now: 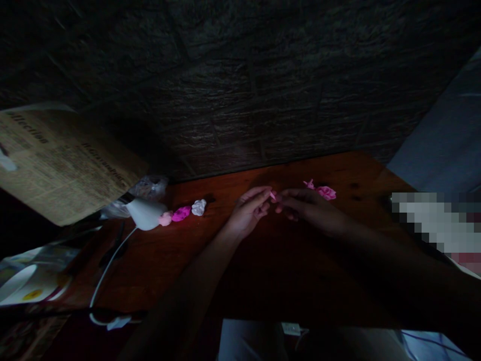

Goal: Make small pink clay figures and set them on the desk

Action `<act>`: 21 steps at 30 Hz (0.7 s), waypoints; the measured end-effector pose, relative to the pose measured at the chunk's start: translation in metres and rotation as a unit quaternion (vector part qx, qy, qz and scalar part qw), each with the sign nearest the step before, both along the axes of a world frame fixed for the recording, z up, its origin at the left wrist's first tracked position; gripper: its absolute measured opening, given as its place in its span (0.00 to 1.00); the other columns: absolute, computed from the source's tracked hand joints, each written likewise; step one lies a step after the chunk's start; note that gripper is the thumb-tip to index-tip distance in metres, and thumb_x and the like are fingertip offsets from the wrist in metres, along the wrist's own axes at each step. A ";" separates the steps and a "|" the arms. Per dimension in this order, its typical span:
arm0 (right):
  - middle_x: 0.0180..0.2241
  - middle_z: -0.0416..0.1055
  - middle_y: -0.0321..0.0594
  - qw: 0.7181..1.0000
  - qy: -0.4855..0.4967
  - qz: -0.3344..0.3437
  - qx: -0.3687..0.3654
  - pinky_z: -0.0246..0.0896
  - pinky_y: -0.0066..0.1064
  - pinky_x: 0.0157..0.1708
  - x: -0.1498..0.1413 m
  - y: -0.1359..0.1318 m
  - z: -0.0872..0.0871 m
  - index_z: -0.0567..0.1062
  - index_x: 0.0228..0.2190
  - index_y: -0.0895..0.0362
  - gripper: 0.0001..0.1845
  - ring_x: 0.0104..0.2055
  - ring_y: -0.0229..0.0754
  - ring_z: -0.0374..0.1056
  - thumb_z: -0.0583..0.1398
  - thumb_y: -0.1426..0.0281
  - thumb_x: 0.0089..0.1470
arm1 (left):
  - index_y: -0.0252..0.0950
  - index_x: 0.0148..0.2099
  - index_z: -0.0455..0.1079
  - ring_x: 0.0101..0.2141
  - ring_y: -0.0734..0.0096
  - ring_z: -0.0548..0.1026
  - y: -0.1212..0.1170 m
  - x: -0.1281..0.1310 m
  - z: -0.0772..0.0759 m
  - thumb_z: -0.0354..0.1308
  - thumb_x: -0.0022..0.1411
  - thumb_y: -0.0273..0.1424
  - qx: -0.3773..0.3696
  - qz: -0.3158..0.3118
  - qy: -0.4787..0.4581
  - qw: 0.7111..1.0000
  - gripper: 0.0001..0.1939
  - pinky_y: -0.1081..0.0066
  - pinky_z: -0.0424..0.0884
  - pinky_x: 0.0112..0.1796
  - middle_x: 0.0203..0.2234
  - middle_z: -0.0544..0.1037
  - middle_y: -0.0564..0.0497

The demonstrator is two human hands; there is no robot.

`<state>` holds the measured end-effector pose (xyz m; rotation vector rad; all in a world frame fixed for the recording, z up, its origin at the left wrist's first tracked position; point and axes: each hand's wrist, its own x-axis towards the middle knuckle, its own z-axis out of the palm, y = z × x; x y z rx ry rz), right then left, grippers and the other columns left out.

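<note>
Over the wooden table, my left hand is closed, with its thumb and index finger pinching a small piece of pink modelling clay. My right hand meets it from the other side, its fingertips closed at the edge of the same piece. Dim light hides part of the right fingers. Just beyond the right hand lie a pink clay lump and a smaller pink bit. To the left sit a white lump, a magenta lump and a pale pink lump in a row.
A white cone-shaped lamp or device with a white cable stands at the left. Behind it are a clear plastic bag and a printed paper bag. A white cup lies at lower left. A dark brick-patterned wall borders the wooden table.
</note>
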<state>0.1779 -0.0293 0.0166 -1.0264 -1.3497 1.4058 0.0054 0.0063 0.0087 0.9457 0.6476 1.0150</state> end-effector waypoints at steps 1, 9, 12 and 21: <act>0.30 0.76 0.39 1.000 0.000 0.002 -0.002 0.57 0.29 0.25 0.000 0.000 0.001 0.80 0.29 0.57 0.24 0.25 0.33 0.61 0.68 0.47 0.48 | 0.37 0.37 0.79 0.22 0.85 0.62 0.000 0.000 0.000 0.75 0.48 0.35 0.006 -0.002 0.001 1.000 0.14 0.79 0.56 0.24 0.31 0.80 0.52; 0.30 0.78 0.39 0.992 -0.111 -0.002 0.062 0.60 0.30 0.26 0.004 0.000 -0.002 0.80 0.32 0.56 0.23 0.25 0.36 0.65 0.64 0.47 0.54 | 0.38 0.41 0.82 0.25 0.77 0.69 0.019 -0.023 0.010 0.71 0.55 0.43 0.178 0.086 0.168 0.966 0.16 0.75 0.60 0.26 0.28 0.80 0.50; 0.30 0.80 0.40 0.957 -0.242 0.010 0.161 0.63 0.34 0.32 0.004 0.000 -0.006 0.81 0.31 0.54 0.16 0.29 0.42 0.71 0.62 0.55 0.59 | 0.38 0.40 0.81 0.33 0.70 0.75 0.027 -0.035 0.009 0.70 0.56 0.37 0.263 0.201 0.263 0.906 0.10 0.70 0.69 0.40 0.34 0.83 0.48; 0.32 0.82 0.41 0.896 -0.390 0.034 0.211 0.62 0.37 0.35 0.003 0.001 -0.011 0.82 0.30 0.53 0.08 0.32 0.46 0.75 0.62 0.69 0.58 | 0.39 0.43 0.81 0.44 0.58 0.79 0.029 -0.034 -0.007 0.69 0.55 0.25 0.297 0.113 0.406 0.857 0.12 0.60 0.70 0.53 0.41 0.84 0.45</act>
